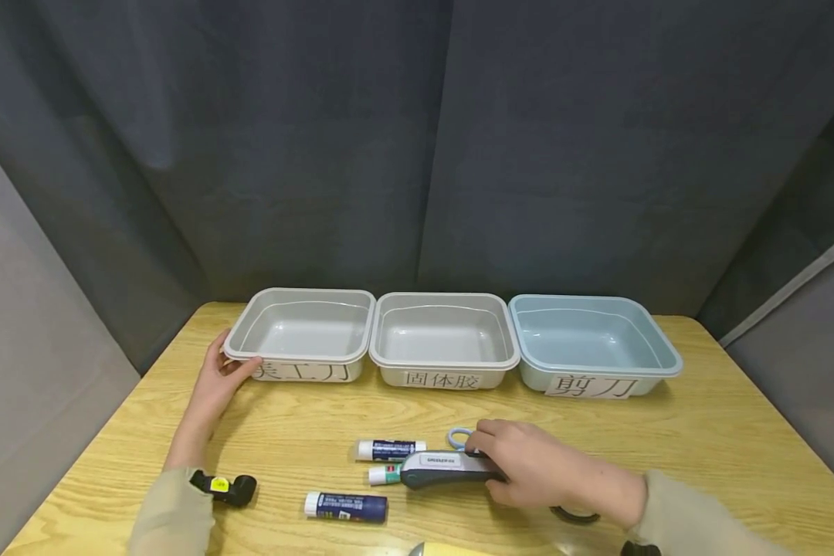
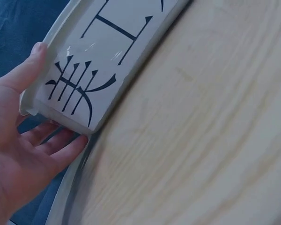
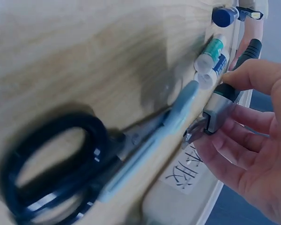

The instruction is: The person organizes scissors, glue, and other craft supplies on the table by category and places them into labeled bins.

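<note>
My left hand (image 1: 215, 382) grips the front left corner of the left grey plastic box (image 1: 320, 360), thumb at the rim and fingers around the corner in the left wrist view. My right hand (image 1: 531, 463) holds a grey and black utility knife (image 1: 441, 470) above the table, pinched between thumb and fingers. Under the knife lie a green-labelled glue stick (image 1: 384, 475) and, just behind, a blue-labelled one (image 1: 389, 450). In the right wrist view, black-handled scissors (image 3: 99, 133) and a light blue handle (image 3: 183, 107) lie below the hand.
A middle grey box (image 1: 445, 363) and a light blue box (image 1: 598, 369) continue the row, each with a paper label in front. A dark blue glue stick (image 1: 353, 507) lies nearer. Part of a yellow object (image 1: 452, 550) shows at the bottom edge. A dark curtain (image 1: 417, 154) hangs behind.
</note>
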`<action>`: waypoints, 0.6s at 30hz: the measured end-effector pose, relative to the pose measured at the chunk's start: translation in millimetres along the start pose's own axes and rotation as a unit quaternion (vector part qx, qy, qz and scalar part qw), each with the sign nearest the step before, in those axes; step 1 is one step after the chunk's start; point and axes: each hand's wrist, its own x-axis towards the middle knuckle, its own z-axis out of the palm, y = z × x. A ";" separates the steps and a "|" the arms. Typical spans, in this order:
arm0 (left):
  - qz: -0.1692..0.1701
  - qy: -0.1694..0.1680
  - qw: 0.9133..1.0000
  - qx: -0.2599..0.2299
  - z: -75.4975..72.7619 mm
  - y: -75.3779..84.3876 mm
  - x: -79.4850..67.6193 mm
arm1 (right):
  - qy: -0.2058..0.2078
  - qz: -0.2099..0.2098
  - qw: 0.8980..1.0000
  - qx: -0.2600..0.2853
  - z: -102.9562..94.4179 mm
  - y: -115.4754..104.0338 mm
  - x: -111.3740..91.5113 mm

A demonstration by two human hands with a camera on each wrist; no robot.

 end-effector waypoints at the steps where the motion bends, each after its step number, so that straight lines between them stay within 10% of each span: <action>1: 0.000 -0.003 1.000 0.002 -0.5 0.8 0.4 | 0.005 -0.002 1.000 -0.006 -1.7 0.6 2.0; 18: 0.004 -0.012 1.000 0.011 -2.7 -2.7 3.2 | 0.035 -0.038 0.996 -0.072 -26.3 10.8 51.9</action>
